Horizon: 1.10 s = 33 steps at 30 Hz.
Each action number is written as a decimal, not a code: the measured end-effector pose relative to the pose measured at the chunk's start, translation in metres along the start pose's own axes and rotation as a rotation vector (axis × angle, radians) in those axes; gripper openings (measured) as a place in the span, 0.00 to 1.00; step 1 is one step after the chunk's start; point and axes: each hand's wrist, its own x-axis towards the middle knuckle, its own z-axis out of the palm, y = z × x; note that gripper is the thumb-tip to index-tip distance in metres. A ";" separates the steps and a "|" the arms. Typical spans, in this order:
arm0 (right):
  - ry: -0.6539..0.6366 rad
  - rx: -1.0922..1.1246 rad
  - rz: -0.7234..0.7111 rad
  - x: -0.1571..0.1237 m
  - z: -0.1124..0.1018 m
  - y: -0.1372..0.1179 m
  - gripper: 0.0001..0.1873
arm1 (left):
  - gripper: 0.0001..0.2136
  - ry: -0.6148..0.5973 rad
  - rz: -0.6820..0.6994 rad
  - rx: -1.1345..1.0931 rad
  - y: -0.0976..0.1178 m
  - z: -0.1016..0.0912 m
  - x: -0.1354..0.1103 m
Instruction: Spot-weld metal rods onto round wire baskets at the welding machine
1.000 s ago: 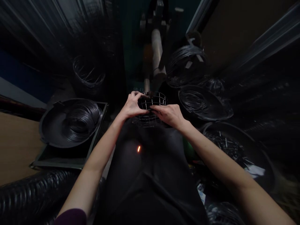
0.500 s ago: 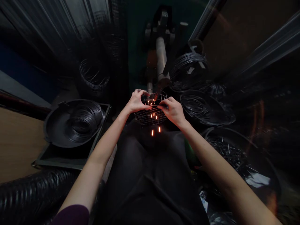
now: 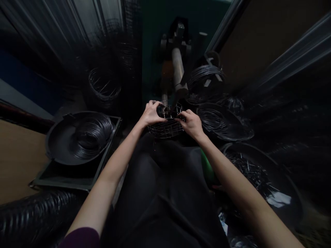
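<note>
A round wire basket of thin metal rods is held at the tip of a spot-welding machine, above my lap. My left hand curls around its left side, thumb in front and fingers over the rim. On the right, my right hand pinches at the rim with thumb and forefinger; whether a loose piece of wire is between them too I cannot tell. The machine's light metal arm comes down from behind, and its lower end reaches the basket's inside between my hands.
At the left, a dark round pan holds a coil of wire rings on a metal-framed stand. More wire rings lie at the right, above a large basin of short metal pieces. Ring stacks stand behind on the left.
The bright orange sparks that fell from the basket are gone, apart from a faint speck. Both hands keep nearly the same hold. The view has shifted slightly.
</note>
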 end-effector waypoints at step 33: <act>-0.482 0.230 0.235 -0.178 -0.008 0.043 0.24 | 0.61 0.019 -0.169 -0.772 -0.110 0.048 -0.031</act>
